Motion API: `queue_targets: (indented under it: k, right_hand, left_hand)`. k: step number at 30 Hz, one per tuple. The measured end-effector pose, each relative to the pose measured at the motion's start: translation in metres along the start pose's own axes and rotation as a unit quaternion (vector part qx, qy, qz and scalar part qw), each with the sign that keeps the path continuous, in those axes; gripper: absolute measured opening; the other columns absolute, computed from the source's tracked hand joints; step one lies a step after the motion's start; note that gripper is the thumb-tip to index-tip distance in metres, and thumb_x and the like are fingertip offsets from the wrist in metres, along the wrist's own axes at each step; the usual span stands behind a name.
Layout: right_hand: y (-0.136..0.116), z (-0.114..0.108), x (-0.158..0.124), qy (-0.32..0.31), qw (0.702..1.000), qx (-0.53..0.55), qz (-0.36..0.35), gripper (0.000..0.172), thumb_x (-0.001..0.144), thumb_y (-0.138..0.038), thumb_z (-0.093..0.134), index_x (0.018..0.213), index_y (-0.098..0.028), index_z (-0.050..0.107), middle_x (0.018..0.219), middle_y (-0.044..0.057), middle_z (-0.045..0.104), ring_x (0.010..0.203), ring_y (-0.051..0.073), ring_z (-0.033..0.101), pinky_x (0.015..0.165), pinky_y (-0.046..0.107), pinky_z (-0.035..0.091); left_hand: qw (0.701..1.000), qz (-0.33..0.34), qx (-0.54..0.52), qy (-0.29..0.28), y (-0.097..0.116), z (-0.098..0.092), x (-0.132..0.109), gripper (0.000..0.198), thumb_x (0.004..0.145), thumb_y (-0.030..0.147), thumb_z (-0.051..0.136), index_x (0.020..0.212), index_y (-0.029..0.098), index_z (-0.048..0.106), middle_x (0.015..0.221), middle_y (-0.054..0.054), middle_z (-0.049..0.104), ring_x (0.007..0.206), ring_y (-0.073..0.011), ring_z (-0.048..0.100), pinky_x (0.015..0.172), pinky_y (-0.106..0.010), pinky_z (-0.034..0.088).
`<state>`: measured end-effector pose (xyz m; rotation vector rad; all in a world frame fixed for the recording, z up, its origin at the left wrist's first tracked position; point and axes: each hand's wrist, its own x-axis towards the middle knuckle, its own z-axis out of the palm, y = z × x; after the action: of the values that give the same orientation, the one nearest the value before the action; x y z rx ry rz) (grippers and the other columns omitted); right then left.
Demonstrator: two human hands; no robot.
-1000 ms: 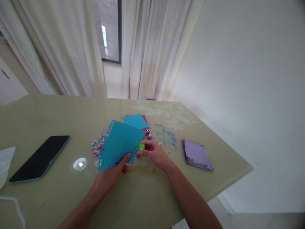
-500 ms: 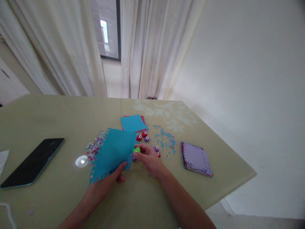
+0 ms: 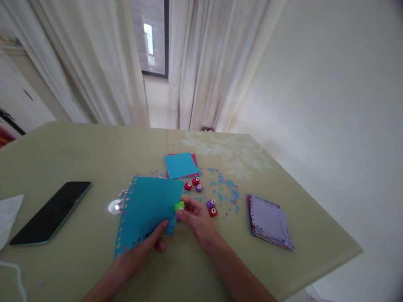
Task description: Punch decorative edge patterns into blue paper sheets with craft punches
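My left hand (image 3: 147, 245) pinches the near edge of a blue paper sheet (image 3: 146, 209) whose left and near edges are lined with punched holes. At the sheet's right edge my right hand (image 3: 197, 220) grips a small green craft punch (image 3: 179, 206). Just right of that hand lie a purple punch (image 3: 210, 203) and a red punch (image 3: 213, 212). Two more red punches (image 3: 188, 186) and another purple punch (image 3: 198, 188) sit a little farther back.
A stack of blue and red paper (image 3: 181, 165) lies behind the punches. Blue paper bits (image 3: 225, 191) are scattered mid-table, and a stack of punched sheets (image 3: 270, 220) lies right. A black phone (image 3: 52, 212) and white cloth (image 3: 8, 214) are at the left.
The blue sheet has tilted and dropped lower over the table in my left hand. My right hand stays on the green punch at the sheet's edge. The camera view shifted a little.
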<state>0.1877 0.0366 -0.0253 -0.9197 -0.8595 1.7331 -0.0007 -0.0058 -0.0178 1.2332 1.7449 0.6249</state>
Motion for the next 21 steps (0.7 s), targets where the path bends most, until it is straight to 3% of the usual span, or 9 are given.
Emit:
queue_targets:
  k: [3, 8, 16, 21]
  right_hand:
    - [0.002, 0.000, 0.003, 0.012, 0.999, 0.031, 0.005, 0.046, 0.066, -0.036, 0.098, 0.104, -0.020, 0.076, 0.089, 0.001, 0.074, 0.074, 0.013, 0.063, 0.070, 0.025, 0.048]
    - [-0.002, 0.000, 0.006, 0.018, 0.996, 0.086, 0.030, 0.054, 0.055, -0.033, 0.103, 0.099, -0.019, 0.075, 0.087, 0.000, 0.076, 0.073, 0.013, 0.065, 0.070, 0.024, 0.048]
    - [-0.005, 0.001, 0.005, -0.036, 0.998, 0.041, 0.029, 0.045, 0.064, -0.038, 0.099, 0.098, -0.018, 0.079, 0.086, 0.000, 0.074, 0.071, 0.012, 0.062, 0.071, 0.024, 0.048]
    - [-0.003, 0.001, 0.003, -0.055, 0.998, 0.022, 0.028, 0.046, 0.066, -0.038, 0.098, 0.103, -0.018, 0.079, 0.094, 0.002, 0.076, 0.078, 0.014, 0.065, 0.075, 0.026, 0.051]
  left_hand:
    - [0.998, -0.029, 0.005, -0.049, 0.000, 0.000, -0.001, 0.065, 0.071, 0.087, 0.052, 0.046, 0.029, 0.066, 0.064, -0.006, 0.074, 0.073, -0.0301, 0.072, 0.092, -0.044, 0.057]
    - [1.000, -0.008, -0.007, -0.026, 0.003, -0.002, -0.003, 0.062, 0.074, 0.082, 0.057, 0.045, 0.028, 0.064, 0.064, -0.006, 0.074, 0.070, -0.0290, 0.070, 0.088, -0.042, 0.056]
    - [0.999, 0.033, -0.008, -0.001, 0.012, 0.000, -0.008, 0.059, 0.074, 0.079, 0.056, 0.042, 0.029, 0.061, 0.061, -0.007, 0.072, 0.067, -0.0284, 0.068, 0.088, -0.042, 0.054]
    - [0.999, 0.018, -0.038, 0.001, 0.012, 0.003, -0.009, 0.062, 0.074, 0.082, 0.056, 0.043, 0.028, 0.062, 0.062, -0.008, 0.073, 0.068, -0.0280, 0.069, 0.085, -0.041, 0.054]
